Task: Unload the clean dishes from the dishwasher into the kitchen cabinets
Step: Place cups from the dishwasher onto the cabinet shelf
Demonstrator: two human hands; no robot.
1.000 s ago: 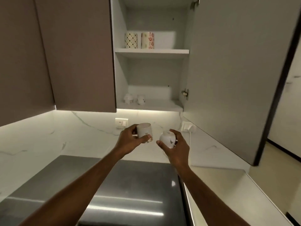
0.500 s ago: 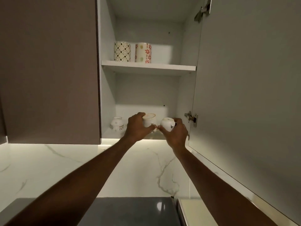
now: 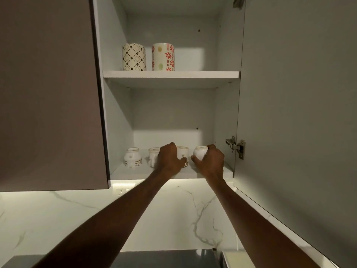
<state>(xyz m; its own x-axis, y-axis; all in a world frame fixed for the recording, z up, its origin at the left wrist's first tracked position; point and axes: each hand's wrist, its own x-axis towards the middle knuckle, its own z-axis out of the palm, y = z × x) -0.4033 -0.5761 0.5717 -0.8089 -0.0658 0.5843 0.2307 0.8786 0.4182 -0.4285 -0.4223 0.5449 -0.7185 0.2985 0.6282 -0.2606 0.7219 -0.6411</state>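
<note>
Both hands have risen from above the worktop into the open cabinet [image 3: 116, 113], carrying their cups up to the lower shelf [image 3: 123, 174]. Seen from the head camera, the left hand [image 3: 170, 161] grasps a straight-sided white cup [image 3: 182, 152], fingers curled round it, low at the middle of the shelf; whether the cup's base touches the shelf cannot be told. The right hand [image 3: 211, 161] grasps a rounded white cup [image 3: 200, 153], tilted, just beside the first and nearer the right side of the shelf. Two more white cups stand toward the shelf's left end: a patterned round cup [image 3: 133, 157] and a plain cup [image 3: 153, 156] partly hidden behind the left hand. On the upper shelf [image 3: 202, 74], toward its left end, a brown lattice mug [image 3: 133, 57] and a red flowered mug [image 3: 163, 57] stand upright side by side. The cabinet door [image 3: 299, 113] hangs open at the right, its hinge [image 3: 235, 146] near the right hand. Below, a marble backsplash [image 3: 58, 219] meets the dark worktop [image 3: 164, 258].
</note>
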